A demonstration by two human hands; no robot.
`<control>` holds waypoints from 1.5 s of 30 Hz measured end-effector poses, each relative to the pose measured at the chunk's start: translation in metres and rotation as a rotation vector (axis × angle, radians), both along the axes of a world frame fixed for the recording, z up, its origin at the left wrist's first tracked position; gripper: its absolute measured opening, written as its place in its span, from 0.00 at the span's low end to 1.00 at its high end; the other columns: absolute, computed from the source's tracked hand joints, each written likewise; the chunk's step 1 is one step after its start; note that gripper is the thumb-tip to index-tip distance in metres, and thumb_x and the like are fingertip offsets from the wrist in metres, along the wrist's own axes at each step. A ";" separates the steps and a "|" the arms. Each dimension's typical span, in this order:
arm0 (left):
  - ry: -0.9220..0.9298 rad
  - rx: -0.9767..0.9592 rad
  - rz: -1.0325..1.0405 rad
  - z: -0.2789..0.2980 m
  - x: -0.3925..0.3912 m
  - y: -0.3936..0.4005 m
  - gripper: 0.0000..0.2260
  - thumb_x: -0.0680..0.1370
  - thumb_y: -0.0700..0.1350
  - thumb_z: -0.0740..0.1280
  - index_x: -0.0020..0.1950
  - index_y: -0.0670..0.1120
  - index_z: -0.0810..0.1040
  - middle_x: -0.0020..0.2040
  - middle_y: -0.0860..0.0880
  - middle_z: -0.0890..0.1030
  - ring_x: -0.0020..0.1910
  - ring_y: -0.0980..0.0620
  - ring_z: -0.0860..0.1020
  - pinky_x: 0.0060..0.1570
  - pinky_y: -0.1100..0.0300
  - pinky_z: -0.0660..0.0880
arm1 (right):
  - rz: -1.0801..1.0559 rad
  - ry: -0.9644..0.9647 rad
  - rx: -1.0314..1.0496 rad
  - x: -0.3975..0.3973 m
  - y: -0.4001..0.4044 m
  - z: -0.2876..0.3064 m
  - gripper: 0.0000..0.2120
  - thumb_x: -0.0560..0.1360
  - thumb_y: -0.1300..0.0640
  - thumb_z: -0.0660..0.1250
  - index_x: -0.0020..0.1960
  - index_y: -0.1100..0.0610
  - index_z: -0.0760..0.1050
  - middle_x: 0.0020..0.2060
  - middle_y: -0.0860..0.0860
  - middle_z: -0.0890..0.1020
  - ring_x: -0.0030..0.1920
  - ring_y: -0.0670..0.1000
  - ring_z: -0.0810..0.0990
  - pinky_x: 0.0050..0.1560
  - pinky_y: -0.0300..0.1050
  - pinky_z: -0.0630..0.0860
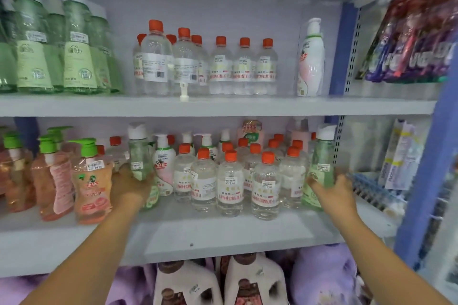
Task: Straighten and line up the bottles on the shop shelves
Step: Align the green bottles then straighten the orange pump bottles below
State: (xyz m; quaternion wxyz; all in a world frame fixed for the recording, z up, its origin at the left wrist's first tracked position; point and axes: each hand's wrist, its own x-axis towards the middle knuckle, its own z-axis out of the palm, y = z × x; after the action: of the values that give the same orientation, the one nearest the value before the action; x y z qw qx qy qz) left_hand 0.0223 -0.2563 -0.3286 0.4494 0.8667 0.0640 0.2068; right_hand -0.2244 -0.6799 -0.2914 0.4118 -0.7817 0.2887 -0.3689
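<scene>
Bottom shelf: pale pink jugs (250, 282) with dark caps stand between soft purple packs (324, 277), nearest to the person.
Left hand (128, 188): it grips a green bottle with white cap (138, 153) on the middle shelf (198, 238); the fingers go round the lower body of the bottle, which stands a little tilted.
Right hand (332, 193): it holds a second green bottle (319, 168) at the right end of the same shelf, thumb on the front, the fingers curled behind it.
Between the hands: clear bottles with orange caps (230, 181) stand in a loose, uneven cluster, not in straight rows; white-and-pink pump bottles (163, 163) stand among them toward the back.
Left of the left hand: orange-pink pump bottles with green tops (91, 181) stand close together, some leaning.
Upper shelf (223, 106): tall green bottles (76, 44) at the left, more clear orange-capped bottles (220, 67) in the middle, one white pump bottle (311, 59) alone at the right.
Far right: a blue upright (418, 181) divides off the next shelving, where purple packets (409, 39) hang, blurred.
</scene>
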 end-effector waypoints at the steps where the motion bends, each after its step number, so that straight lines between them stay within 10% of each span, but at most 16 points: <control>1: -0.015 0.011 0.001 0.002 -0.015 -0.003 0.31 0.66 0.73 0.66 0.59 0.53 0.77 0.52 0.47 0.84 0.47 0.43 0.83 0.42 0.47 0.82 | 0.029 -0.008 0.000 0.005 -0.008 -0.004 0.27 0.70 0.40 0.76 0.60 0.55 0.76 0.52 0.53 0.80 0.53 0.58 0.80 0.51 0.50 0.76; 9: -0.074 -0.171 -0.203 0.018 -0.141 -0.052 0.24 0.76 0.52 0.75 0.68 0.60 0.69 0.44 0.58 0.81 0.40 0.57 0.80 0.36 0.60 0.76 | 0.194 0.048 0.032 0.001 -0.040 -0.004 0.19 0.72 0.49 0.78 0.59 0.51 0.76 0.50 0.50 0.85 0.46 0.52 0.83 0.48 0.50 0.80; 13: -0.032 -0.204 -0.239 0.013 -0.153 -0.064 0.28 0.70 0.57 0.79 0.65 0.56 0.71 0.51 0.57 0.83 0.49 0.54 0.83 0.49 0.53 0.80 | 0.328 0.053 0.023 -0.024 -0.031 -0.008 0.19 0.72 0.51 0.78 0.59 0.49 0.75 0.50 0.46 0.82 0.47 0.48 0.81 0.43 0.45 0.76; 17: -0.008 -0.223 -0.276 0.022 -0.178 -0.071 0.21 0.70 0.56 0.79 0.59 0.57 0.76 0.49 0.58 0.84 0.49 0.57 0.83 0.48 0.55 0.81 | 0.404 0.047 0.070 -0.035 -0.005 -0.005 0.19 0.70 0.48 0.79 0.57 0.49 0.77 0.49 0.45 0.84 0.50 0.49 0.84 0.52 0.54 0.81; 24: -0.135 -0.336 -0.345 0.041 -0.260 -0.036 0.21 0.68 0.47 0.81 0.57 0.60 0.79 0.47 0.62 0.86 0.45 0.61 0.84 0.44 0.62 0.81 | 0.596 -0.002 0.061 -0.075 0.082 0.010 0.18 0.68 0.57 0.81 0.53 0.43 0.80 0.42 0.35 0.86 0.45 0.42 0.85 0.43 0.40 0.78; 28: -0.222 -0.341 -0.343 0.080 -0.295 -0.002 0.28 0.59 0.55 0.81 0.58 0.62 0.80 0.48 0.61 0.86 0.46 0.61 0.84 0.49 0.62 0.80 | 0.792 -0.074 0.067 -0.089 0.153 0.053 0.20 0.68 0.62 0.80 0.51 0.39 0.83 0.41 0.38 0.87 0.41 0.38 0.85 0.41 0.34 0.77; 32: -0.304 -0.312 -0.327 0.141 -0.315 0.046 0.35 0.50 0.71 0.80 0.56 0.69 0.80 0.49 0.63 0.86 0.48 0.60 0.85 0.46 0.60 0.81 | 0.995 -0.133 0.046 -0.102 0.222 0.123 0.18 0.62 0.43 0.82 0.47 0.28 0.80 0.41 0.39 0.87 0.42 0.38 0.86 0.40 0.32 0.78; 45: -0.574 -0.166 -0.113 0.275 -0.201 0.183 0.22 0.68 0.66 0.75 0.55 0.54 0.82 0.43 0.58 0.86 0.42 0.58 0.83 0.45 0.56 0.80 | 1.042 -0.344 -0.041 0.054 0.382 0.274 0.17 0.71 0.41 0.76 0.55 0.48 0.81 0.45 0.42 0.88 0.44 0.44 0.87 0.50 0.51 0.84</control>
State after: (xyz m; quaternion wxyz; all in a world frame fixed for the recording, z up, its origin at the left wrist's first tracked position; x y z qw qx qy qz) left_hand -0.1785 -0.0736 -0.0535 0.5291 0.7353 -0.0972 0.4122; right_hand -0.1706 -0.2977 -0.0175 0.5658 -0.7575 -0.2154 -0.2443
